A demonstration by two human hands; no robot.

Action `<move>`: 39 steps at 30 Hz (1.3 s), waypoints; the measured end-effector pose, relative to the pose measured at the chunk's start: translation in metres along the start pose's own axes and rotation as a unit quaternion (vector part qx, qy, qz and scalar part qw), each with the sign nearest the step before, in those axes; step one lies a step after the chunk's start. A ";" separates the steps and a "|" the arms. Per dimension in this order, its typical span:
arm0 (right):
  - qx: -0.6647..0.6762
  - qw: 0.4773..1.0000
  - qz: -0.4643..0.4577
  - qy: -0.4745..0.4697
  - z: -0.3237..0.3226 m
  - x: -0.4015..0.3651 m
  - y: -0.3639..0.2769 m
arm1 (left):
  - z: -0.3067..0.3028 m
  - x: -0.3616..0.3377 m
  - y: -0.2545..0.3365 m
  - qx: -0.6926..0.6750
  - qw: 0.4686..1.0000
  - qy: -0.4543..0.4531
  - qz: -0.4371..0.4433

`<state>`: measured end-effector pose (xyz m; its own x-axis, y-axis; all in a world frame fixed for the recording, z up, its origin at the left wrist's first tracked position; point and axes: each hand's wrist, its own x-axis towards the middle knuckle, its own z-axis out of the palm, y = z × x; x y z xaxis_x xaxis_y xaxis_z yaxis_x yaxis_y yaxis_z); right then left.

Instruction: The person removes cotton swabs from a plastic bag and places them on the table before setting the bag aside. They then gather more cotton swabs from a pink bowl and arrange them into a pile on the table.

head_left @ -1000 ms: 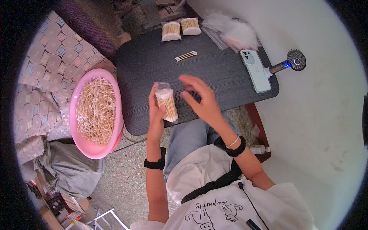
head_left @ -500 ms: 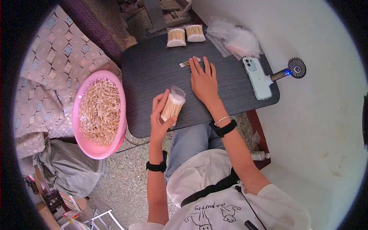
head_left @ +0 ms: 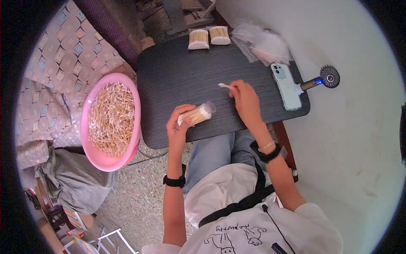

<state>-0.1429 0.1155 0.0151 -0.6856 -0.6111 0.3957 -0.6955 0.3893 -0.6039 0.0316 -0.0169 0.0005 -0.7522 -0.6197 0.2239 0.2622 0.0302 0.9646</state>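
My left hand [head_left: 179, 122] is wrapped round a clear plastic bag of cotton swabs [head_left: 197, 115], tilted so its mouth points right and away from me. White cotton tips show at that end. To its right, my right hand [head_left: 246, 101] pinches a few cotton swabs [head_left: 224, 85], their white tips sticking out to the left over the black table [head_left: 177, 80]. The fingers hide the rest of those sticks. Two filled packs stand side by side at the far edge, the left pack [head_left: 198, 39] and the right pack [head_left: 219, 35].
A pink basin [head_left: 137, 122] heaped with loose cotton swabs [head_left: 112, 120] stands left of the table. Empty plastic bags [head_left: 266, 44] lie at the far right corner. A phone [head_left: 286, 86] and a small fan [head_left: 329, 76] sit at the right edge, beside a white wall [head_left: 355, 127].
My right hand has picked the loose cotton swabs up off the table and drawn them nearer and to the right. My left hand has tipped the bag over towards the right.
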 end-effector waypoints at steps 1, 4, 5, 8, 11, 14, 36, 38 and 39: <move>0.081 0.994 0.057 -0.053 -0.012 -0.006 -0.009 | -0.001 -0.001 0.001 0.005 1.000 0.002 -0.009; 0.271 0.928 0.171 -0.189 -0.039 -0.024 -0.025 | 0.000 -0.001 0.008 0.013 0.999 0.010 -0.032; 0.302 0.911 0.170 -0.222 -0.042 -0.029 -0.025 | 0.003 0.000 0.010 0.011 0.999 0.018 -0.036; 0.340 0.893 0.155 -0.249 -0.044 -0.037 -0.028 | 0.002 0.002 0.002 0.031 0.999 -0.001 0.007; 0.278 0.924 0.098 -0.245 -0.039 -0.037 -0.033 | 0.002 0.003 0.005 0.083 0.996 -0.028 0.022; 0.270 0.915 0.103 -0.282 -0.041 -0.037 -0.037 | 0.006 0.003 0.009 0.084 0.996 -0.019 0.006; 0.551 0.709 0.296 -0.325 -0.035 -0.057 -0.041 | 0.052 -0.017 0.032 0.557 0.816 -0.031 0.153; 0.536 0.725 0.291 -0.319 -0.035 -0.060 -0.038 | 0.054 -0.020 0.028 0.575 0.799 -0.034 0.171; 0.528 0.733 0.289 -0.316 -0.035 -0.061 -0.037 | 0.055 -0.021 0.027 0.584 0.791 -0.036 0.179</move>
<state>-0.0835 0.1627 0.0376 -0.3311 -0.8817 -0.3362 0.4550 0.1630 -0.8755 0.0211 0.0396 0.0292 -0.8000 -0.3617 0.4788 -0.2386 0.9238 0.2994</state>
